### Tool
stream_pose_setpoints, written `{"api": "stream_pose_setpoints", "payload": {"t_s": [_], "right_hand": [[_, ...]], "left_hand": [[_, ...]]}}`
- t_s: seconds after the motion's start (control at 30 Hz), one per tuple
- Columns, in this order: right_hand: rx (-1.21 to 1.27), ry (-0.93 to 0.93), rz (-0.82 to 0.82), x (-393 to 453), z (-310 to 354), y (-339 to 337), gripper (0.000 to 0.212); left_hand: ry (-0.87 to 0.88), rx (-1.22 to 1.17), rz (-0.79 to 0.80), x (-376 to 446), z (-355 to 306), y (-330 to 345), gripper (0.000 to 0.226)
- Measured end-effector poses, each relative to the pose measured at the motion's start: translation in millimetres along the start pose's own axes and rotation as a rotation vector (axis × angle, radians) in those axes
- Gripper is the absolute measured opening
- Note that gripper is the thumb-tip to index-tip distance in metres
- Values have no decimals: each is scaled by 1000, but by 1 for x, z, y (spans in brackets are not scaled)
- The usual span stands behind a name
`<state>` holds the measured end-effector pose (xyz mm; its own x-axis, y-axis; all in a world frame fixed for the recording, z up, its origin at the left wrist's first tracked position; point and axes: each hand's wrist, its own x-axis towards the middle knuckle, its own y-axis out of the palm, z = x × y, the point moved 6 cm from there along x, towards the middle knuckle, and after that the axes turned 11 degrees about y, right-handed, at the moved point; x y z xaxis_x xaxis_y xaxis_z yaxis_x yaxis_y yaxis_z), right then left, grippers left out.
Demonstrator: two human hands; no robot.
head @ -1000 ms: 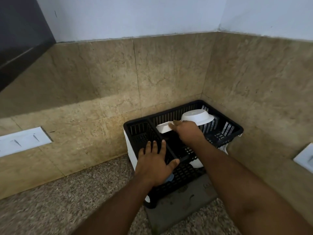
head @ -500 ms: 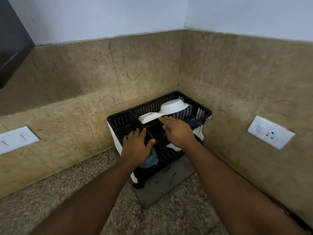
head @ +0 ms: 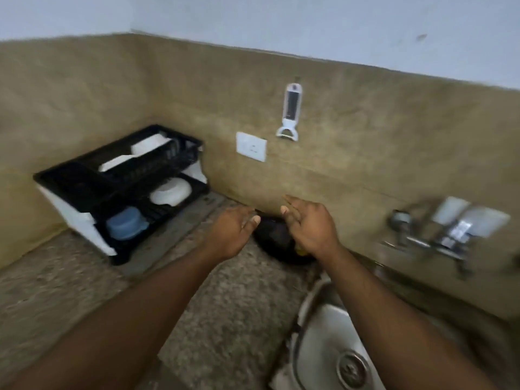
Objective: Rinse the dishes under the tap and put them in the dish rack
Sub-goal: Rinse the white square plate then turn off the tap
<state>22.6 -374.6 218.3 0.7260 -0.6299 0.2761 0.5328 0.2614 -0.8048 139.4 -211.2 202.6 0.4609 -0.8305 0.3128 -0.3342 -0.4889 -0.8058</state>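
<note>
The black two-tier dish rack (head: 56,178) stands in the corner at the left. Its top tier holds white dishes (head: 152,143); its lower tier holds a white bowl (head: 170,191) and a blue bowl (head: 125,226). My left hand (head: 230,235) and my right hand (head: 308,225) hover empty over the counter, fingers relaxed, above a dark round pan (head: 277,240) by the wall. The steel sink (head: 318,327) lies at the lower right. The tap (head: 419,240) sticks out of the wall at the right, blurred.
A white peeler (head: 291,112) hangs on the tiled wall above a white socket (head: 251,146). White soap holders (head: 472,218) sit on the wall past the tap. Speckled granite counter (head: 225,319) runs between rack and sink.
Both hands have left the dish rack and moved right, empty, over the dark pan. The view has swung right, bringing sink and tap into sight.
</note>
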Motion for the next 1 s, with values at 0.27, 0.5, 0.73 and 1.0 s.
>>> {"api": "stream_pose_setpoints", "payload": {"t_s": [0.27, 0.5, 0.73, 1.0], "right_hand": [[-216, 234, -268, -119, -111, -196, 53], [-311, 324, -354, -181, -82, -276, 55], [-396, 354, -459, -219, -4, -318, 61], [-494, 335, -570, -247, 72, -367, 65]], "left_hand": [[279, -57, 88, 15, -198, 68, 61], [474, 21, 88, 4, -280, 43, 68], [575, 152, 20, -14, -298, -44, 68], [734, 349, -118, -26, -324, -144, 65]]}}
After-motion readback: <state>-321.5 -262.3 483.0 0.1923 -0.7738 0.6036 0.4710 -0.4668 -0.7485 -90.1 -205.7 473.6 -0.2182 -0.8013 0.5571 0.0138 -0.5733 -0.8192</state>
